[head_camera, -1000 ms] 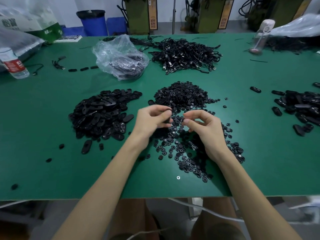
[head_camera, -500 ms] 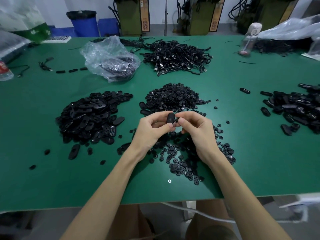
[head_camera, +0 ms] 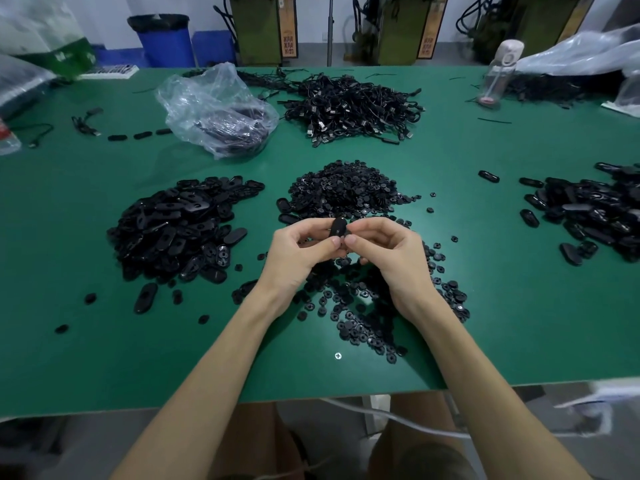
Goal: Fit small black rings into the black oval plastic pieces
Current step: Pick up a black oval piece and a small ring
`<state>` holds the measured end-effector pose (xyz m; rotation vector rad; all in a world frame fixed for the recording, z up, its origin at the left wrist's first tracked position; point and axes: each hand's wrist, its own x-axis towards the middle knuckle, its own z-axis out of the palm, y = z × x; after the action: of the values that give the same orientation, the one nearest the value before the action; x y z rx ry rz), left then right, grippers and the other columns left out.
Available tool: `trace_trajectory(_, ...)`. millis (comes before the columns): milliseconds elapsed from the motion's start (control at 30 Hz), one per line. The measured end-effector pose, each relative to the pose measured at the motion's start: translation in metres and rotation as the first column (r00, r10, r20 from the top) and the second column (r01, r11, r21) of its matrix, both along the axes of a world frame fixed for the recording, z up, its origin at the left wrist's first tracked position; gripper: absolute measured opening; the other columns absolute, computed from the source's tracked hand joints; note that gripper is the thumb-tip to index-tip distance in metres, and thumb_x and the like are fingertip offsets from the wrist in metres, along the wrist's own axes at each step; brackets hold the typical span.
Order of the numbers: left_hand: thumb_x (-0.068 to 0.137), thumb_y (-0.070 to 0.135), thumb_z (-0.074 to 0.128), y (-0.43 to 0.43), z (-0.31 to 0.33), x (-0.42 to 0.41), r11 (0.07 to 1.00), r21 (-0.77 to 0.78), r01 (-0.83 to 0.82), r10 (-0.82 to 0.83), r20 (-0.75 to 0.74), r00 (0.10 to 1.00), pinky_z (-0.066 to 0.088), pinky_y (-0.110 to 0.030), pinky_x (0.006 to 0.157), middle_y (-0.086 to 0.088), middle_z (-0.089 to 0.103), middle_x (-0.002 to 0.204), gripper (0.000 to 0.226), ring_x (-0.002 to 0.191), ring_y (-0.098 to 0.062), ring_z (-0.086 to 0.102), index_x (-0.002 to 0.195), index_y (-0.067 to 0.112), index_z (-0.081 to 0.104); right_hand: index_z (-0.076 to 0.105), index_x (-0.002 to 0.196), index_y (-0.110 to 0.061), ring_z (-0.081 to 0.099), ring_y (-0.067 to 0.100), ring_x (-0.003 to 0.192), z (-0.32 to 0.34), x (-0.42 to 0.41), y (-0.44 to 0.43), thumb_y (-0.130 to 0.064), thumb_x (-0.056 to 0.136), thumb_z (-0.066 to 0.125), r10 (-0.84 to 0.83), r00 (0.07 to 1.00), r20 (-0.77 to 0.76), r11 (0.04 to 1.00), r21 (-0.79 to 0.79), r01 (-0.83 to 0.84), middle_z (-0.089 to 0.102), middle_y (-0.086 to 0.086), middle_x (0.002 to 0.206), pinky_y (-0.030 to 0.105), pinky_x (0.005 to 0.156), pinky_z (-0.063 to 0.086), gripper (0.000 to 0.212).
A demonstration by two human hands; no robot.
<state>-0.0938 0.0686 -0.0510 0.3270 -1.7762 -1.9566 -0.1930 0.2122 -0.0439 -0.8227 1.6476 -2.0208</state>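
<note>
Both hands were together over the middle of the table, the left hand [head_camera: 298, 252] and the right hand [head_camera: 391, 258] meeting at the fingertips and each pinching the same black oval piece [head_camera: 337, 227], which stood upright between them just above the table. Whether a ring was already seated in it could not be made out; the thumbs covered its lower end. Beneath the wrists lay loose scattered rings [head_camera: 363, 317], and right behind the hands sat the big heap of rings [head_camera: 343, 188]. Out to the left was a pile of oval pieces [head_camera: 180, 223], with a few strays nearer the table edge; well off to the right lay a second pile of oval pieces [head_camera: 595, 209]. A small cross-head screw [head_camera: 338, 356] showed in the green table [head_camera: 69, 358] near the front edge. Farther back were a crumpled clear plastic bag [head_camera: 214, 109] holding dark parts and, beside it, a tangle of black cables [head_camera: 353, 105]. A clear bottle with a pale pink lid [head_camera: 498, 74] stood at the far right. At the left edge a bottle with a red label [head_camera: 5, 136] was cut off, its print unreadable. Orange signs [head_camera: 288, 26] beyond the table carried characters too small to read.
</note>
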Motion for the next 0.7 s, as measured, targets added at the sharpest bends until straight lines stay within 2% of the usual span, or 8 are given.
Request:
trace_trajectory(200,0.090,0.004,0.077,-0.0010,0.0010,0.0006,0.998,0.051,-0.035,0.034,0.007,0.999,0.061,-0.031,0.082,-0.014,0.078,0.104,0.028,0.097,-0.027,0.076,0.118,0.007,0.075,0.079,0.095,-0.020,0.073,0.015,0.085,-0.0013,0.0001,0.0002,-0.012,0.088,0.081,-0.007,1.000,-0.008,1.000,0.012,0.008,0.079,0.006,0.094,0.019,0.067,0.053,0.011)
trace_trajectory(400,0.092,0.005,0.075,0.0008,0.0023,0.0014,0.999,0.019,-0.037,0.037,-0.011,0.999,0.056,-0.022,0.073,-0.004,0.079,0.098,0.024,0.086,-0.012,0.073,0.114,0.016,0.079,0.079,0.100,-0.011,0.070,0.007,0.080,-0.0034,0.0000,0.0004,-0.008,0.091,0.077,-0.020,1.000,0.001,1.000,-0.008,0.020,0.078,0.003,0.088,0.018,0.069,0.052,0.010)
trace_trajectory(500,0.093,0.007,0.075,-0.0014,0.0007,0.0003,0.998,-0.010,-0.068,0.068,-0.002,0.998,0.055,-0.022,0.075,0.003,0.076,0.092,0.025,0.075,-0.006,0.065,0.115,0.018,0.080,0.080,0.101,-0.009,0.068,0.004,0.078,-0.0032,0.0006,-0.0003,-0.005,0.091,0.076,-0.051,0.998,-0.032,0.999,-0.016,0.050,0.077,-0.002,0.084,0.015,0.070,0.051,0.011)
trace_trajectory(567,0.094,0.006,0.074,-0.0020,-0.0005,-0.0006,0.998,-0.020,-0.060,0.060,0.017,0.998,0.057,-0.027,0.080,0.003,0.076,0.093,0.028,0.076,-0.008,0.065,0.118,0.020,0.079,0.080,0.100,-0.009,0.067,0.004,0.077,-0.0032,0.0012,-0.0008,-0.004,0.091,0.075,-0.074,0.995,-0.065,0.997,-0.010,0.074,0.076,-0.003,0.084,0.015,0.070,0.051,0.012)
trace_trajectory(700,0.096,0.006,0.071,-0.0006,-0.0018,-0.0013,0.999,-0.039,-0.024,0.026,0.036,0.999,0.060,-0.033,0.085,-0.003,0.079,0.105,0.030,0.087,-0.016,0.071,0.122,0.020,0.077,0.077,0.103,-0.013,0.072,0.013,0.083,-0.0043,0.0030,-0.0020,-0.006,0.091,0.077,-0.138,0.981,-0.135,0.989,0.028,0.143,0.078,0.000,0.090,0.026,0.078,0.057,0.014)
